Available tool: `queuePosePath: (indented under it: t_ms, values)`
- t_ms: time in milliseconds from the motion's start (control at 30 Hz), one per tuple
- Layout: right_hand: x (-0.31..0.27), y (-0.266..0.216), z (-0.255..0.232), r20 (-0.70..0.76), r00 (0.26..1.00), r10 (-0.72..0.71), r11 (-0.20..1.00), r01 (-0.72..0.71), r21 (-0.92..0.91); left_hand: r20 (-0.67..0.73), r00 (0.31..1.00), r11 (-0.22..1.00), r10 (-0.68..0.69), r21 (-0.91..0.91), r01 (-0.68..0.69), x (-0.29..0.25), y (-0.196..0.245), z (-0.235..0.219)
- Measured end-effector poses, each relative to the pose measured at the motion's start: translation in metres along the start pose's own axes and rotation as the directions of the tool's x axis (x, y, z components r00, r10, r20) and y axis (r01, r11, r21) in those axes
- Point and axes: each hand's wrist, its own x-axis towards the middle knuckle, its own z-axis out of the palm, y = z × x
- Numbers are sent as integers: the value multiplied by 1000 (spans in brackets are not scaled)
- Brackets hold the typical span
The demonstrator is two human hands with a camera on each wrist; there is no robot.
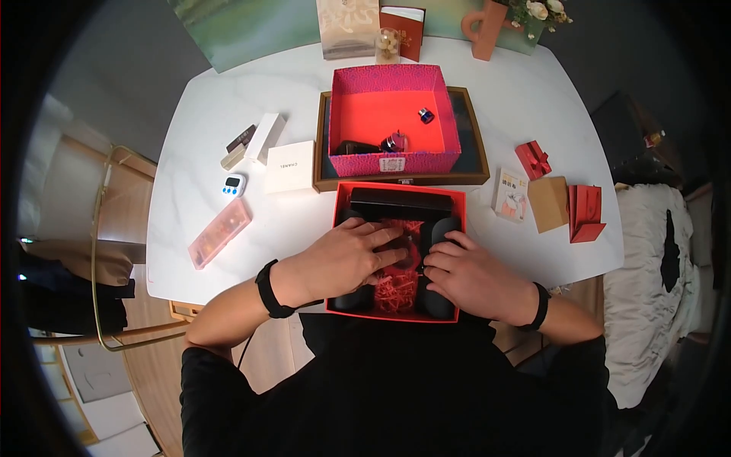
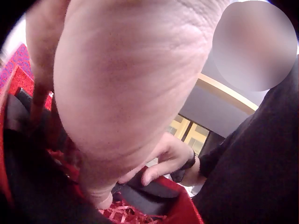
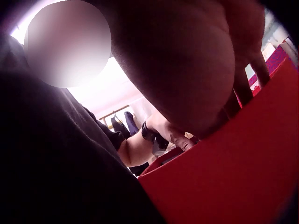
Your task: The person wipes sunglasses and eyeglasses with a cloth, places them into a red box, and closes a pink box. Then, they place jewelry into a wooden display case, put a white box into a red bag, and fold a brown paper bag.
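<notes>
A red box (image 1: 462, 251) sits at the table's near edge. Inside are a long black box (image 1: 401, 202) along the far wall, black rounded pieces (image 1: 436, 301) at the sides and red shredded paper (image 1: 396, 293) in the middle. My left hand (image 1: 343, 255) reaches over the middle of it, fingers pointing down; beneath them shows part of a dark reddish, shiny round thing, and whether they grip it I cannot tell. In the left wrist view the left thumb reaches down to the shreds. My right hand (image 1: 480, 278) rests its fingers over the right-hand black piece.
Beyond stands a pink patterned open box (image 1: 392, 114) holding small dark items, on a brown framed case (image 1: 476, 152). White boxes (image 1: 291, 167), a white timer (image 1: 234, 185) and a pink case (image 1: 219, 233) lie left. Right are a red gift box (image 1: 533, 159) and cards (image 1: 548, 204).
</notes>
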Motion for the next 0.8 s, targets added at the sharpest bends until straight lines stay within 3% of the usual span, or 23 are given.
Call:
queuePosePath:
  t_ms: [133, 200, 267, 367, 467, 533, 600, 733, 800]
  values:
    - [4, 4, -2, 29, 1000, -9, 1000, 8, 11, -34, 999, 1000, 3, -6, -3, -3, -1, -2]
    - [5, 11, -3, -50, 999, -21, 991, 28, 131, -82, 996, 999, 20, -29, -22, -4, -2, -10]
    - [7, 20, -9, -134, 991, -10, 990, 29, 140, -155, 988, 997, 24, -75, -36, -4, -9, -29]
    - [11, 33, -24, -262, 964, 35, 992, -2, 126, -389, 919, 997, -69, 0, 74, -5, -37, -51]
    - [21, 52, -39, -366, 928, 76, 995, -50, 81, -453, 881, 989, -135, 0, 151, 6, -79, -73]
    - [30, 61, -53, -404, 900, 163, 987, -151, 62, -336, 921, 972, -196, 55, 227, 22, -103, -87]
    - [36, 65, -54, -446, 880, 166, 986, -150, 72, -293, 944, 975, -155, 107, 193, 41, -131, -84]
    - [35, 52, -45, -441, 879, 178, 980, -120, 156, -132, 965, 960, -227, 139, 245, 74, -151, -79]
    - [29, 46, -29, -408, 895, 180, 974, -106, 199, 80, 950, 941, -302, 181, 284, 86, -159, -76]
